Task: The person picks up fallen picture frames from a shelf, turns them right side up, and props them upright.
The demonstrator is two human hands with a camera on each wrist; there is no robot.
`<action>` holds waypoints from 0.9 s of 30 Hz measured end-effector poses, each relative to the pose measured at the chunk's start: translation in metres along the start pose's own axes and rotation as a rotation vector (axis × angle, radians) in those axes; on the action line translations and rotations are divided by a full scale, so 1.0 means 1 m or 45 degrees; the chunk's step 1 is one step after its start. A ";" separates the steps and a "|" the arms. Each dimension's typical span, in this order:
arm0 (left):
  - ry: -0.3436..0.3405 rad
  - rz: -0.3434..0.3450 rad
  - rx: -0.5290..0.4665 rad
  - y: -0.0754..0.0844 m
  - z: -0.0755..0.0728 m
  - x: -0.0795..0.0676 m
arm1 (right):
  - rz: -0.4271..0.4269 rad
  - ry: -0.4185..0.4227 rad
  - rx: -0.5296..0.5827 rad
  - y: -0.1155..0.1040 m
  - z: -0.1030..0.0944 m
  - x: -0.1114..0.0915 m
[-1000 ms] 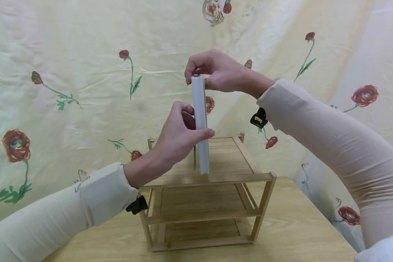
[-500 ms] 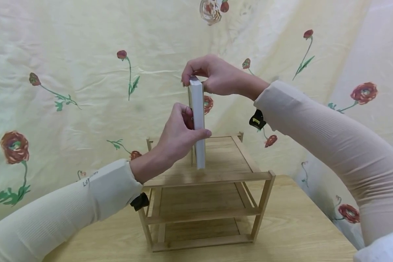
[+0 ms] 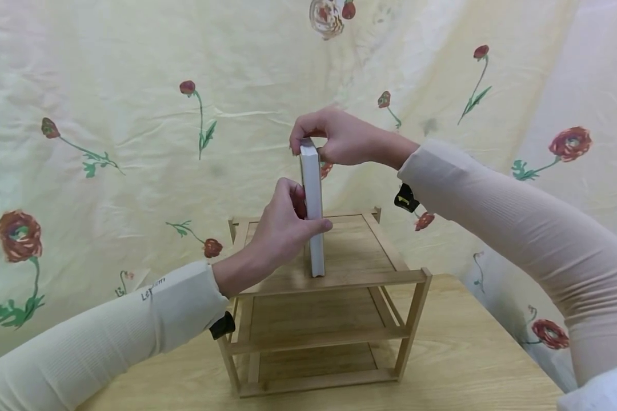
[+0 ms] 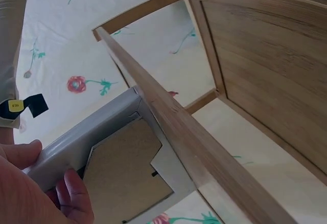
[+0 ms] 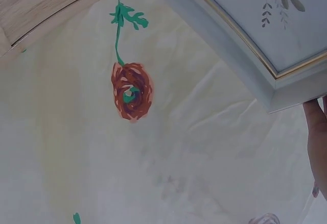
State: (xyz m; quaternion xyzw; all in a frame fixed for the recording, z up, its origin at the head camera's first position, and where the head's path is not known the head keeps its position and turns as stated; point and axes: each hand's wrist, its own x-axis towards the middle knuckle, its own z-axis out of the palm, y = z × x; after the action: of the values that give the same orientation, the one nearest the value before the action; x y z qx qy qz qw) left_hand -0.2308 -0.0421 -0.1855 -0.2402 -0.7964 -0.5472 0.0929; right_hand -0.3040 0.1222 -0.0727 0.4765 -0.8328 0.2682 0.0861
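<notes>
Picture frame upright over the front rail, one hand high, one low

Picture frame (image 3: 312, 188) at centre of the head view, seen edge-on. Visible edge runs nearly straight up and down, top leaning slightly left; whether that is its longer side, cannot tell. Brown backing faces left, floral print right, going by the wrist views.

Left hand (image 3: 283, 225) low, just left of centre: grips the near edge, thumb across it, fingers bent round the back. Right hand (image 3: 341, 136) above, upper centre: pinches the top end, fingers over it, thumb on the right side.

Key relation: the lower end sits below both hands, in line with the front rail (image 3: 370, 279) of the wooden rack (image 3: 413, 319), lower centre. Left hand is the nearer to that end, and to the top board (image 3: 360, 245). Contact unclear: in the left wrist view a corner meets the rail's outline, but touching or merely overlapping, cannot tell.
</notes>
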 end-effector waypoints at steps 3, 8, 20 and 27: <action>-0.004 0.012 0.021 -0.001 0.001 0.000 | -0.003 -0.006 -0.022 0.001 -0.001 -0.001; -0.050 -0.023 0.030 -0.002 -0.001 0.000 | 0.004 -0.013 -0.037 0.000 -0.003 -0.001; -0.124 -0.063 0.045 -0.007 -0.014 0.001 | 0.019 -0.039 -0.069 -0.001 -0.004 -0.003; -0.114 -0.189 0.157 -0.015 -0.016 0.003 | 0.040 -0.056 -0.061 0.000 -0.004 -0.004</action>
State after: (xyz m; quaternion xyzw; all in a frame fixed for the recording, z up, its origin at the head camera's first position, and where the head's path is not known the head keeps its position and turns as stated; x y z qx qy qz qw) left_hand -0.2430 -0.0602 -0.1905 -0.1984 -0.8475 -0.4913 0.0312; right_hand -0.3025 0.1278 -0.0711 0.4669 -0.8481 0.2388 0.0749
